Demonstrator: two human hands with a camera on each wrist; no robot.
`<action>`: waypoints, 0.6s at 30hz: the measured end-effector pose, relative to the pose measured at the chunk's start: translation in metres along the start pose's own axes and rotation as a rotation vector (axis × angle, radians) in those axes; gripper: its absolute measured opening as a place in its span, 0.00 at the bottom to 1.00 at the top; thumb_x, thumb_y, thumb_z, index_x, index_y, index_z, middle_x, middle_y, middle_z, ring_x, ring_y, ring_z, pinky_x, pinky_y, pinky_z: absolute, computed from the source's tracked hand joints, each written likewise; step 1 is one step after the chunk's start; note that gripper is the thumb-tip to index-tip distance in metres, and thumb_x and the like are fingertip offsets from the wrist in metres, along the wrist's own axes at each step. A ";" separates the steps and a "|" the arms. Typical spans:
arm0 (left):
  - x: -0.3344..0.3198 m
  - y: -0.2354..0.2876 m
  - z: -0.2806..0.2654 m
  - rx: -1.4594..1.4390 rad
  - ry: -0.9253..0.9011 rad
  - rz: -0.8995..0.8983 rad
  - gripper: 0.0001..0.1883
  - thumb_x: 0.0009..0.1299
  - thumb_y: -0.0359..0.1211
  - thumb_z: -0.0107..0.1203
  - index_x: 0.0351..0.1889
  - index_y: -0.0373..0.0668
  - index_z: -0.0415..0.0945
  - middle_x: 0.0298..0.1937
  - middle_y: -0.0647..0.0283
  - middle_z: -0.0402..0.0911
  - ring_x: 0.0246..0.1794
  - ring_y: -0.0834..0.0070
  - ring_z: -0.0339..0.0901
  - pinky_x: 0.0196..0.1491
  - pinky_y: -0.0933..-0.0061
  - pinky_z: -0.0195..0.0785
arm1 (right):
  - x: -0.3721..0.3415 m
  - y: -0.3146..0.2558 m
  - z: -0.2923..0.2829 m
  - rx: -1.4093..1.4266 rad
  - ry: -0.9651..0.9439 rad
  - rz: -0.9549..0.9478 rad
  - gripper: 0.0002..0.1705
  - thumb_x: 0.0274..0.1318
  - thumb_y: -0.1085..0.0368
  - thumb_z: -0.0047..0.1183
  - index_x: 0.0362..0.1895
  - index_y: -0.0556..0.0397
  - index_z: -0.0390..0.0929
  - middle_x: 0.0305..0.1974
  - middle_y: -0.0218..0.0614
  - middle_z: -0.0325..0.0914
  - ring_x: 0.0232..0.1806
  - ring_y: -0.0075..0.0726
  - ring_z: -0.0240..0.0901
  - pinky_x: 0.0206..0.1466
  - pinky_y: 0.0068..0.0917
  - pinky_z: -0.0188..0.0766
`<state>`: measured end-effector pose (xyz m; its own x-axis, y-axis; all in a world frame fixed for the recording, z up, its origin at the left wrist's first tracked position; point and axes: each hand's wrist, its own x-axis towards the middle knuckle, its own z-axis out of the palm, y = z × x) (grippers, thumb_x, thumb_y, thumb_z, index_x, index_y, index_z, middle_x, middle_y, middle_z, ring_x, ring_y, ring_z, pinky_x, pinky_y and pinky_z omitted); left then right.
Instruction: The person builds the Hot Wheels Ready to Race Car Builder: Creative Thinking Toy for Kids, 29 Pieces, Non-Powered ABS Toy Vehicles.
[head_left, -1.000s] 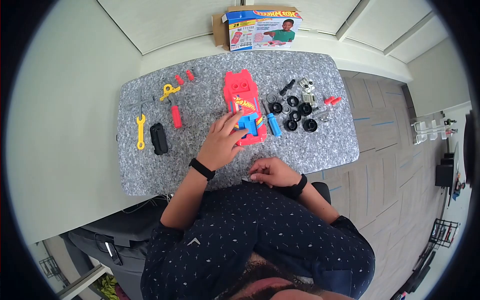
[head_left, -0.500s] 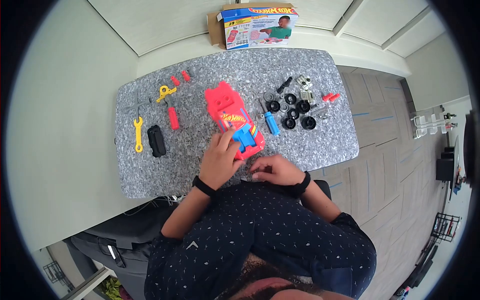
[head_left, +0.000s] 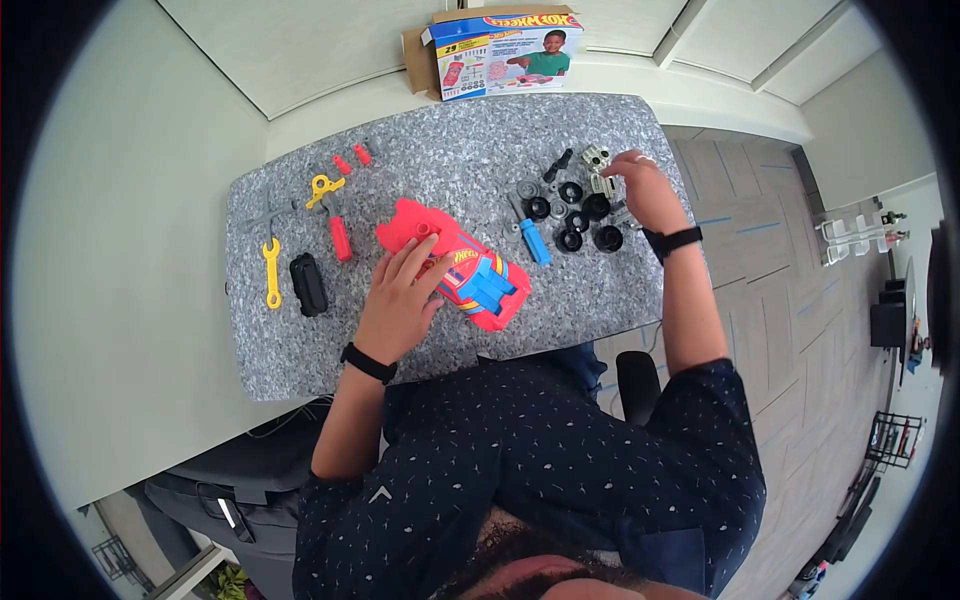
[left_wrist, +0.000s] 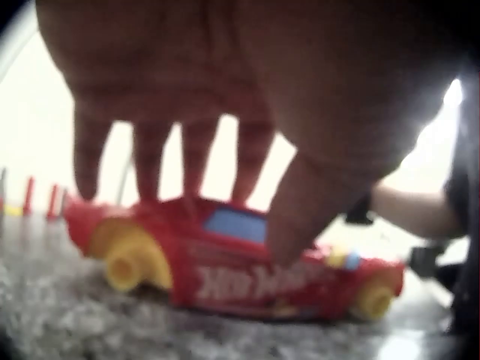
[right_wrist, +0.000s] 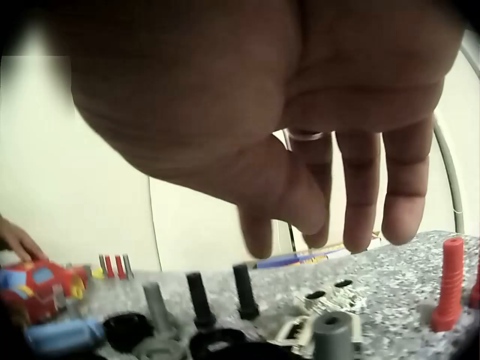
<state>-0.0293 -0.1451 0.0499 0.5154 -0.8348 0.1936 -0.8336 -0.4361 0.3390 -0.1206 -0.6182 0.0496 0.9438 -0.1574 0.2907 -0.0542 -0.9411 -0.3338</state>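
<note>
Free room between car (head_left: 470, 263) and box (head_left: 505, 58)

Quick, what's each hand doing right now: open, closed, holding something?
Left hand: open, resting on the red toy car.
Right hand: open, holding nothing, above the loose parts.

The shirt (head_left: 560, 440) is dark blue, with lots of tiny white marks all over it. Near nine o'clock on it sits a small pale shape (head_left: 380, 493), like an arrow tip. Near four o'clock is a plain blue patch (head_left: 660, 562). The sleeves (head_left: 708, 395) are short. Each wrist has a black band (head_left: 369, 363) round it. The right hand (head_left: 652, 198) wears a thin, shiny ring (right_wrist: 305, 136).
</note>
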 end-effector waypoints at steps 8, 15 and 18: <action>-0.016 0.007 0.006 -0.075 0.058 -0.065 0.37 0.67 0.32 0.76 0.77 0.54 0.82 0.84 0.59 0.73 0.77 0.52 0.75 0.77 0.45 0.68 | 0.051 0.025 -0.006 -0.239 -0.390 -0.222 0.16 0.61 0.78 0.61 0.40 0.40 0.96 0.54 0.36 0.88 0.60 0.53 0.85 0.66 0.45 0.83; -0.019 0.013 0.004 -0.050 0.077 -0.095 0.35 0.67 0.32 0.75 0.75 0.57 0.85 0.80 0.61 0.76 0.68 0.52 0.77 0.72 0.47 0.71 | 0.062 0.051 0.011 -0.106 -0.500 -0.327 0.16 0.53 0.79 0.64 0.36 0.41 0.95 0.48 0.36 0.88 0.58 0.53 0.85 0.63 0.45 0.83; -0.021 0.012 0.006 -0.039 0.102 -0.088 0.33 0.68 0.33 0.74 0.74 0.59 0.86 0.78 0.63 0.77 0.65 0.54 0.77 0.69 0.48 0.71 | 0.063 0.046 0.006 -0.052 -0.520 -0.284 0.14 0.52 0.79 0.66 0.35 0.43 0.94 0.48 0.37 0.88 0.57 0.53 0.85 0.62 0.45 0.83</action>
<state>-0.0512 -0.1351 0.0448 0.6052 -0.7545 0.2539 -0.7772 -0.4910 0.3935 -0.0617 -0.6693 0.0474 0.9589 0.2573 -0.1194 0.2199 -0.9404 -0.2595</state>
